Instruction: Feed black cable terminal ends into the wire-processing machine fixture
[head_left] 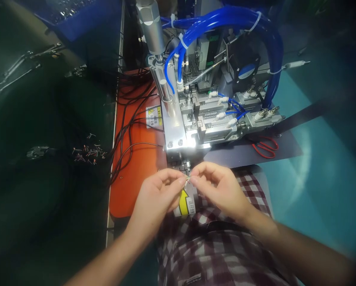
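Observation:
My left hand (162, 190) and my right hand (215, 184) meet at the front of a metal machine (178, 127). Between their pinched fingertips is a tiny, thin, shiny piece (187, 178), too small to name. Both hands appear to grip it, one from each side. Just behind the fingertips sits the machine's small metal fixture (182, 165). Below them, a label with a yellow arrow (183, 202) is partly covered by my left hand.
Blue air hoses (231, 18) arch over the machine. Black cables (131, 119) cross its orange base (136, 171). Red-handled scissors (265, 147) lie at the right. Several small metal parts (90, 154) are scattered on the dark surface at left, below a blue bin (76, 28).

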`<state>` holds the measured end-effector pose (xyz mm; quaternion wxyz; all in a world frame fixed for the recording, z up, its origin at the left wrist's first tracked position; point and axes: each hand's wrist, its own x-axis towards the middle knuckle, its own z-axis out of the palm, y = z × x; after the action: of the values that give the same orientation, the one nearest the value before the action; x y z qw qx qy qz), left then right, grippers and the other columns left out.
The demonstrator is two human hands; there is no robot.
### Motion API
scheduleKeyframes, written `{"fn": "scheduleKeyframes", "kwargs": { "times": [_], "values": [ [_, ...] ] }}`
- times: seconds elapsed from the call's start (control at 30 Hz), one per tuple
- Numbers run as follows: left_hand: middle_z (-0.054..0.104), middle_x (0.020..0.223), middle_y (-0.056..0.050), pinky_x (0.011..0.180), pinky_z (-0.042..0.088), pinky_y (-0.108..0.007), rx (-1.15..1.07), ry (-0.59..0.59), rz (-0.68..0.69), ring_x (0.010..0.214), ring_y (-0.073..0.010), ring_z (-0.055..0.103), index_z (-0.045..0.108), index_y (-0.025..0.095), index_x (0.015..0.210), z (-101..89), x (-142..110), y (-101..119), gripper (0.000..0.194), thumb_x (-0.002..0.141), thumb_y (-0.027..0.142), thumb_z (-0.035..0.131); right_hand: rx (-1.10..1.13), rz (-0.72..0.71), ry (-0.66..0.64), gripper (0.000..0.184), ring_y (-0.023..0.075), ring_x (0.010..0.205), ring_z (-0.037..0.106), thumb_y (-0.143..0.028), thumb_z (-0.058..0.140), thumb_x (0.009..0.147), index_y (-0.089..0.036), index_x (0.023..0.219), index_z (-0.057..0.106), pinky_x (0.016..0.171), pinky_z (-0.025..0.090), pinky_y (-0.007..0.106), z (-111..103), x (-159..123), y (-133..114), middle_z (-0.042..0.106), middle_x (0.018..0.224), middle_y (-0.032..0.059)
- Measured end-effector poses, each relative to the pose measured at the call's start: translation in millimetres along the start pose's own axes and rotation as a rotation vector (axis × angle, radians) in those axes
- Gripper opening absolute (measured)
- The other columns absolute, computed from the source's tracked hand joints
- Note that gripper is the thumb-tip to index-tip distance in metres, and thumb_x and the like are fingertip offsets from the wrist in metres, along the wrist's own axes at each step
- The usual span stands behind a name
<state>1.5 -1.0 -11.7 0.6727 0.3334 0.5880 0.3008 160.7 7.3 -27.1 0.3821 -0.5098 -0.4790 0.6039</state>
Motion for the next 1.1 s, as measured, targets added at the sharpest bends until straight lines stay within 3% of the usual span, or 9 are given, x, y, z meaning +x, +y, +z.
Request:
{"fn": "scheduleKeyframes", "kwargs": {
  "times": [0.13, 0.27, 0.53, 0.73, 1.1],
  "values": [
    [0.035, 0.042, 0.010, 0.041, 0.016, -0.017, -0.009, -0.022, -0.003, 0.038, -0.0020, 0.025, 0.061, 0.015, 0.079, 0.5, -0.1, -1.6, 0.018, 0.082, 0.032, 0.065, -0.062, -0.090, 0.027, 0.007, 0.0079, 0.054, 0.045, -0.021, 0.063, 0.081, -0.016, 0.076, 0.062, 0.051, 0.035, 0.021, 0.4, -1.2, 8.0, 0.055, 0.061, -0.0039],
    [0.036, 0.045, 0.010, 0.042, 0.017, -0.017, -0.073, -0.024, 0.021, 0.038, -0.0013, 0.024, 0.058, 0.017, 0.079, 1.7, -0.8, -2.5, 0.018, 0.084, 0.033, 0.063, -0.027, -0.020, -0.004, 0.010, 0.0081, 0.052, 0.044, -0.023, 0.062, 0.082, -0.016, 0.075, 0.061, 0.049, 0.036, 0.021, 1.7, -2.5, 8.7, 0.052, 0.059, -0.0044],
    [0.054, 0.054, 0.006, 0.040, 0.019, -0.016, -0.078, -0.037, 0.065, 0.036, -0.0002, 0.028, 0.054, 0.017, 0.086, 4.7, -2.1, -1.4, 0.014, 0.089, 0.030, 0.058, 0.042, 0.031, 0.014, 0.011, 0.0086, 0.051, 0.044, -0.026, 0.065, 0.079, -0.016, 0.076, 0.062, 0.047, 0.035, 0.021, 3.0, -2.8, 6.4, 0.053, 0.058, -0.0035],
    [0.053, 0.054, 0.006, 0.041, 0.023, -0.015, -0.071, -0.058, 0.057, 0.038, -0.0007, 0.028, 0.051, 0.018, 0.086, 5.3, -6.4, -2.5, 0.012, 0.091, 0.029, 0.054, 0.039, 0.069, -0.010, 0.012, 0.0074, 0.048, 0.042, -0.025, 0.063, 0.080, -0.016, 0.074, 0.059, 0.046, 0.035, 0.020, 4.3, -2.9, 4.8, 0.049, 0.057, -0.0050],
    [0.049, 0.051, 0.008, 0.038, 0.018, -0.014, -0.113, -0.082, 0.022, 0.037, -0.0016, 0.024, 0.046, 0.020, 0.084, 8.1, -5.4, -2.3, 0.011, 0.092, 0.027, 0.049, 0.061, 0.099, -0.012, 0.014, 0.0076, 0.047, 0.042, -0.030, 0.065, 0.080, -0.016, 0.077, 0.060, 0.044, 0.034, 0.020, 5.8, -5.5, 7.0, 0.048, 0.055, -0.0058]
  ]
}}
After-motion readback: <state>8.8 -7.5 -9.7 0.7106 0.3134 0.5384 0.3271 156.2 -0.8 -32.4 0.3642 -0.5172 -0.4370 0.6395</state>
